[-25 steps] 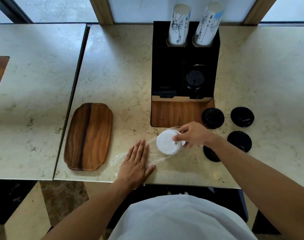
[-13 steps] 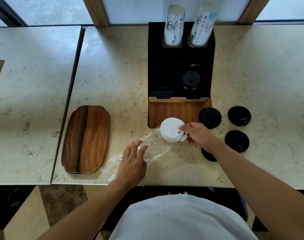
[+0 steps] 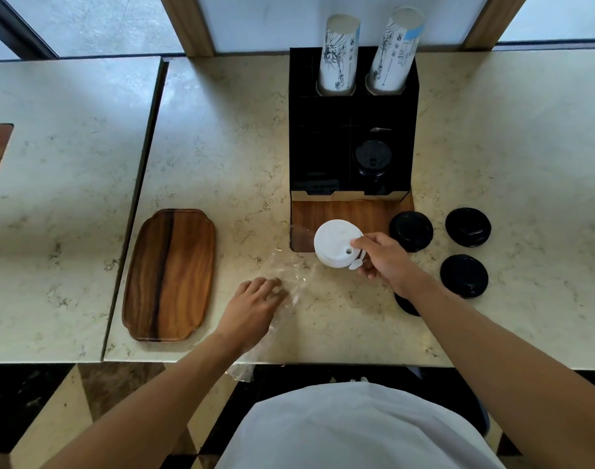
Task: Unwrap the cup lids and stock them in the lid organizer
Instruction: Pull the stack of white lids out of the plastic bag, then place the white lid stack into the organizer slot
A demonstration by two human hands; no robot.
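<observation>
My right hand grips a stack of white cup lids by its near right edge, held over the front wooden base of the black lid organizer. A clear plastic wrap trails from the lids down to the table's front edge. My left hand rests on that wrap with fingers spread, pressing it to the counter. Black lids sit stacked in the organizer's right compartment; the left compartment looks dark and I cannot tell its contents.
Several loose black lids lie right of the organizer, one partly hidden under my right forearm. Two paper cup sleeves stand in the organizer's back. A wooden tray lies at the left.
My right hand has drawn the white lids away from me and to the right, out of the wrap, up to the organizer's base. My left hand stayed on the wrap, which now lies stretched and emptier.
</observation>
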